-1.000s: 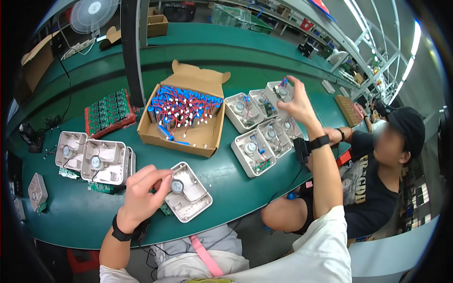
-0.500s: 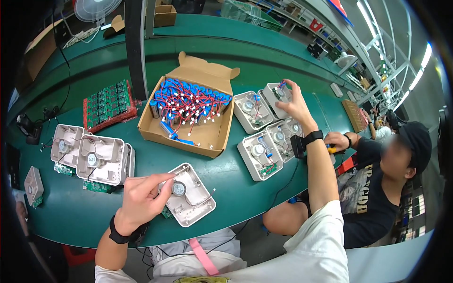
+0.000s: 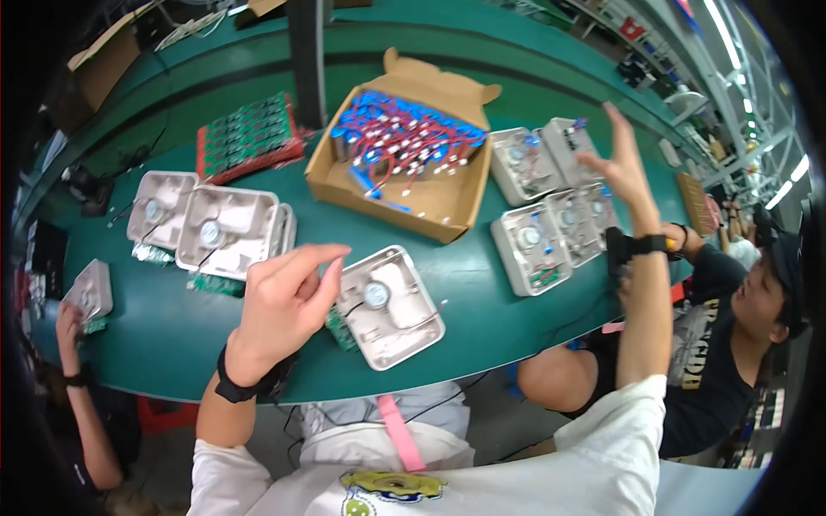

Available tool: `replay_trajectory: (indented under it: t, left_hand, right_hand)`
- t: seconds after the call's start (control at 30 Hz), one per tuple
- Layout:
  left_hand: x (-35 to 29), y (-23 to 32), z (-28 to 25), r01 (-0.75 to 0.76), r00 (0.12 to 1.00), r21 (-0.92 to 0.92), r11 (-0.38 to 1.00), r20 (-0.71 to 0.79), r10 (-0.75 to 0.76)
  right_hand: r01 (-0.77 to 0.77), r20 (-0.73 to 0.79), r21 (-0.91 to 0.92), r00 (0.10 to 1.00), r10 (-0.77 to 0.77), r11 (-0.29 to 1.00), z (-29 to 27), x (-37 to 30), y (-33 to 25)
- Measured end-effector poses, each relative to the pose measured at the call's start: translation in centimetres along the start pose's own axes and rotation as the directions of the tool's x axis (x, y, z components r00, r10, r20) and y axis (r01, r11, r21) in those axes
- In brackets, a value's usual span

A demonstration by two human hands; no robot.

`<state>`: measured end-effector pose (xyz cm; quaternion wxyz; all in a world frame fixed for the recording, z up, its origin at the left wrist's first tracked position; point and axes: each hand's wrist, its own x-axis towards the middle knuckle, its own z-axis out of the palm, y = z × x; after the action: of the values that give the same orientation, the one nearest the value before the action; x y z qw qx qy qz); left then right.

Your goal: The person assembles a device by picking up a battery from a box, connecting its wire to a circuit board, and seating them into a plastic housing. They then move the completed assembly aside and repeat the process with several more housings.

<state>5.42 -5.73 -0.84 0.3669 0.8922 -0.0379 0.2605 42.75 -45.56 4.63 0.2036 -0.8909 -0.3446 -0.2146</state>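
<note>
In front of me lies a light grey plastic housing [image 3: 404, 297], with a round speaker [image 3: 376, 295] and thin wires inside. My left hand [image 3: 288, 310] hovers at its left edge, fingers bent, thumb and forefinger slightly apart with nothing visible between them. A green circuit board [image 3: 342, 328] shows partly from under that housing. At the far right, my right hand [image 3: 626, 168] is spread open. It is beside a tilted grey housing [image 3: 564, 150], its thumb close to the housing's edge. More housings with speakers, blue cells and wires, such as this nearer housing [image 3: 508, 267], sit around it.
A cardboard box [image 3: 404, 211] of blue cells with red leads stands at the middle back. Stacked circuit boards [image 3: 249, 138] and several housings [image 3: 228, 228] are at left. A co-worker [image 3: 714, 344] sits at right; another person's hand [image 3: 69, 322] touches a housing [image 3: 92, 288] at far left.
My right hand has opened and drawn off the tilted housing. My left hand has lifted slightly from the front housing. The view has shifted, and another person's hand now reaches the far-left housing.
</note>
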Motion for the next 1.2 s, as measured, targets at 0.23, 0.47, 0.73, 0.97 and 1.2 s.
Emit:
replay_trajectory:
  t: [0.23, 0.47, 0.73, 0.97, 1.2]
  left_hand:
    - [-4.8, 1.9, -1.0, 0.214, 0.975, 0.124, 0.969, 0.039, -0.220]
    - [-5.6, 0.7, 1.4, 0.488, 0.854, -0.106, 0.866, 0.264, -0.449]
    - [-5.4, -0.5, 1.7, 0.632, 0.773, -0.295, 0.716, 0.305, -0.557]
    - [-4.8, -0.8, 2.2, 0.574, 0.819, -0.387, 0.722, 0.248, -0.518]
    - [-2.8, -1.5, 2.4, 0.418, 0.908, -0.403, 0.814, 0.195, -0.370]
  right_hand:
    - [0.249, 0.343, 0.365, 0.860, -0.378, 0.897, -3.6, -8.6, -24.8]
    - [-0.263, 0.493, 0.400, 0.869, 0.036, 0.878, 2.9, -15.4, -26.9]
    - [-0.721, 0.722, 0.594, 0.674, 0.159, 0.357, 6.7, -16.3, -24.9]
    - [-0.514, 0.504, 0.858, 0.846, 0.173, 0.014, 5.0, -14.9, -28.6]
    - [-0.581, 0.582, 0.813, 0.813, 0.011, -0.044, 5.4, -12.7, -31.7]
